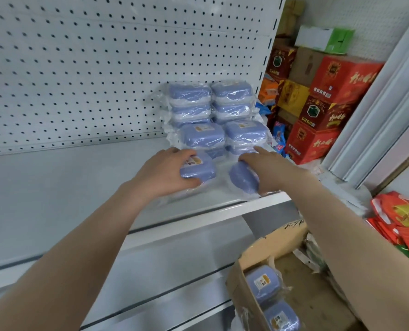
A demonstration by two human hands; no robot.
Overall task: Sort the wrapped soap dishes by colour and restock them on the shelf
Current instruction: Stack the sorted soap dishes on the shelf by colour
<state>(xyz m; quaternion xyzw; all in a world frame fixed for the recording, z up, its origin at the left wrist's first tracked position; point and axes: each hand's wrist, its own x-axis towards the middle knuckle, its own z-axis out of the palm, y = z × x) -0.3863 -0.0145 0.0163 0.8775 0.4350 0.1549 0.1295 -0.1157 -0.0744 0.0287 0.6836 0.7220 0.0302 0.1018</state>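
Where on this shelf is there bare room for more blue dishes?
The shelf lies bare along its left stretch, between the pegboard and the front lip. The right end is crowded: stacked blue dishes fill the corner, and before them the left hand grips the left dish, the right hand the right dish.

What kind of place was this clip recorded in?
Probably a small shop or its stockroom: a white shelf backed by pegboard, identical wrapped soap dishes stacked on it, and red cartons of goods piled beside it.
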